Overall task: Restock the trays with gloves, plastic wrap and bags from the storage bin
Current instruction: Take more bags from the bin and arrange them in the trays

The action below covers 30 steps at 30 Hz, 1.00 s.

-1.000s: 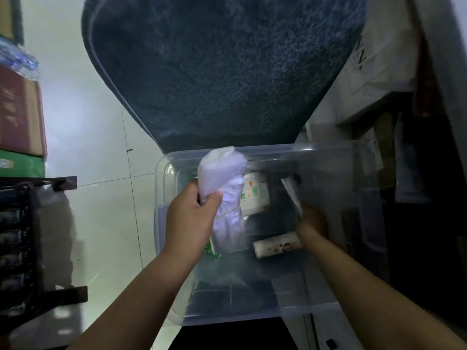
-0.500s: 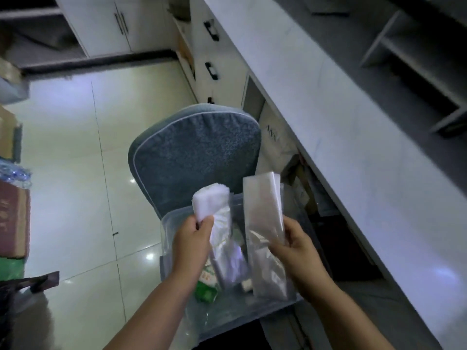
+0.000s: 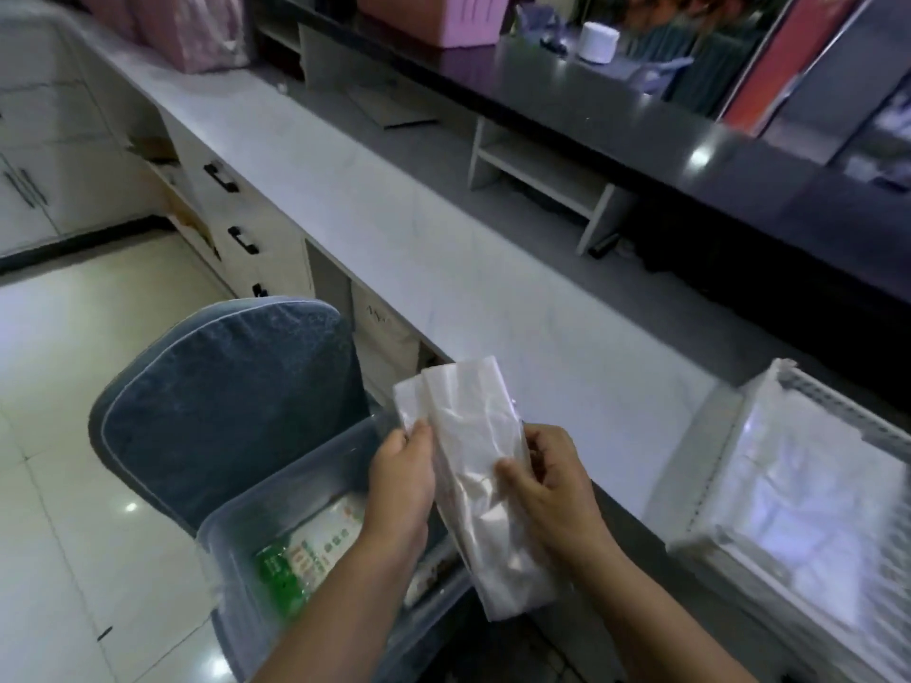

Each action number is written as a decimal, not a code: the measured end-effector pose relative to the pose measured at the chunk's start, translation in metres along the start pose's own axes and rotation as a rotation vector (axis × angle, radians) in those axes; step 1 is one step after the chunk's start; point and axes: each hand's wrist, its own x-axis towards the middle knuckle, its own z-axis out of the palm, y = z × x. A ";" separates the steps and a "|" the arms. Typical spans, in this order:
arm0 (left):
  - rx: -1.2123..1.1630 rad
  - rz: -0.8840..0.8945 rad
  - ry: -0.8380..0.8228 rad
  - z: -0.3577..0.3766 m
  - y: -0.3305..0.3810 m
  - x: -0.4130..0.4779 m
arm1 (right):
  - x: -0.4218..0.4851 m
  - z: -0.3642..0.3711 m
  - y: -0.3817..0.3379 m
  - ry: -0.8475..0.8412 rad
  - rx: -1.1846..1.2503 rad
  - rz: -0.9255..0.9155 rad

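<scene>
Both my hands hold clear plastic packs of white gloves or bags (image 3: 466, 436) together, upright, above the near edge of the white counter. My left hand (image 3: 402, 478) grips the left side and my right hand (image 3: 547, 485) pinches the right side. Below them the clear storage bin (image 3: 246, 529) rests on a chair, with green-and-white packets (image 3: 305, 554) inside. A white mesh tray (image 3: 833, 401) lined with clear plastic bags (image 3: 808, 515) stands on the counter at the right.
A blue cushioned chair (image 3: 222, 401) sits behind the bin. The white counter (image 3: 394, 229) runs diagonally, with drawers (image 3: 231, 209) below and a dark raised shelf (image 3: 616, 106) behind. Pink packages (image 3: 187, 27) and a pink box (image 3: 443, 17) stand at the far end.
My hands lifted the packs out of the bin and brought them together. The view swung up and right from the bin, bringing the counter and the tray into sight.
</scene>
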 end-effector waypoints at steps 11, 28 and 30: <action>0.106 0.186 -0.493 0.166 -0.002 -0.132 | -0.079 -0.174 0.057 0.116 0.308 -0.006; -0.172 0.028 -0.654 0.402 -0.105 -0.296 | -0.230 -0.429 0.187 0.212 0.046 0.169; -0.153 0.062 -0.696 0.415 -0.104 -0.298 | -0.237 -0.446 0.195 0.249 -0.079 0.185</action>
